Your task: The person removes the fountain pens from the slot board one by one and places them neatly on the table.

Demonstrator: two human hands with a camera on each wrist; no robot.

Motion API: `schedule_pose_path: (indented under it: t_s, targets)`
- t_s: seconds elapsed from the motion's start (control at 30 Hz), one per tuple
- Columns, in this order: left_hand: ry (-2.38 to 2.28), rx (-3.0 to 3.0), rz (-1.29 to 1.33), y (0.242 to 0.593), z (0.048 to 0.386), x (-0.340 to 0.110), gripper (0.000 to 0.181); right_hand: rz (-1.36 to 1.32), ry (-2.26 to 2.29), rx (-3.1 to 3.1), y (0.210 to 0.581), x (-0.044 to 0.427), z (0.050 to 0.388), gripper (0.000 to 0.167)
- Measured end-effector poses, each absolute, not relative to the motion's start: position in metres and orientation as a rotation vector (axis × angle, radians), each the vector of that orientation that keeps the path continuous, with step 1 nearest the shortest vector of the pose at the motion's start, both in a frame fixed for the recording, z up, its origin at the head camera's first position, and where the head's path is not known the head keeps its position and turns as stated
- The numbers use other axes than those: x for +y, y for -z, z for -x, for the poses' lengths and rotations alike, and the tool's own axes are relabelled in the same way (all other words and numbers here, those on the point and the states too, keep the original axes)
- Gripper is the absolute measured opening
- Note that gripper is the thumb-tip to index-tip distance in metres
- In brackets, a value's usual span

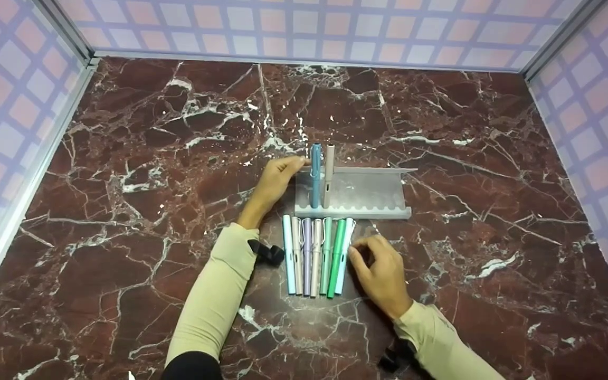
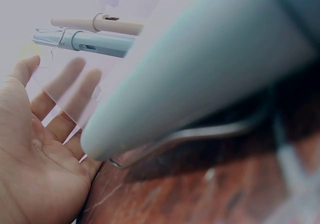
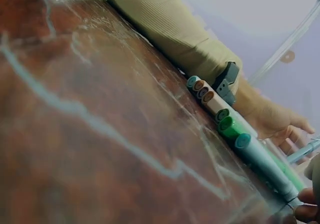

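Observation:
A clear pen rack (image 1: 370,190) with a notched front edge stands on the table, holding an upright blue pen (image 1: 315,174) and a beige pen (image 1: 329,174) at its left end. My left hand (image 1: 275,182) touches the rack's left side; in the left wrist view, its fingers (image 2: 75,73) show through the clear panel, fairly straight and spread. A row of capped pens lies before the rack: light blue, beige, purple, pinkish and green ones. At its right end, my right hand (image 1: 383,269) pinches a light blue pen (image 1: 344,264) beside the bright green pen (image 1: 336,258).
The tabletop (image 1: 140,264) is dark red with white marble-like veins. Checked panels (image 1: 309,31) close off the back and both sides. Black wrist mounts (image 1: 267,253) sit on both sleeves, the left one close to the pen row.

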State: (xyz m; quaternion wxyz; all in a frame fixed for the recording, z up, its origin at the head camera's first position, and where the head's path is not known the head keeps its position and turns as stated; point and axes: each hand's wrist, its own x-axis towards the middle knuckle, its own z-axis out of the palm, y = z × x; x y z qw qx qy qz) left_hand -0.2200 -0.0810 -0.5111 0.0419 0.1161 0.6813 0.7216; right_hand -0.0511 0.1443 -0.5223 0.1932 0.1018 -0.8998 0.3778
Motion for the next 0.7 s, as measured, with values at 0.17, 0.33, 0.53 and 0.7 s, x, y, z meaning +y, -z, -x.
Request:
schedule_pose_path:
  t_s: [0.17, 0.33, 0.53, 0.7]
  targets:
    - [-2.208, 2.087, -0.338, 0.513, 0.22, -0.08, 0.028, -0.314, -0.961, -2.581, 0.524, 0.138, 0.06, 0.019]
    - [-2.208, 2.092, -0.341, 0.514, 0.219, -0.08, 0.027, -0.354, -0.902, -2.614, 0.524, 0.136, 0.066, 0.029]
    - [-2.218, 2.074, -0.334, 0.513, 0.22, -0.08, 0.028, -0.49, -0.95, -2.566, 0.524, 0.138, 0.069, 0.027]
    - [-2.21, 2.075, -0.333, 0.511, 0.22, -0.081, 0.029, -0.523, -1.095, -2.405, 0.525, 0.139, 0.08, 0.019]
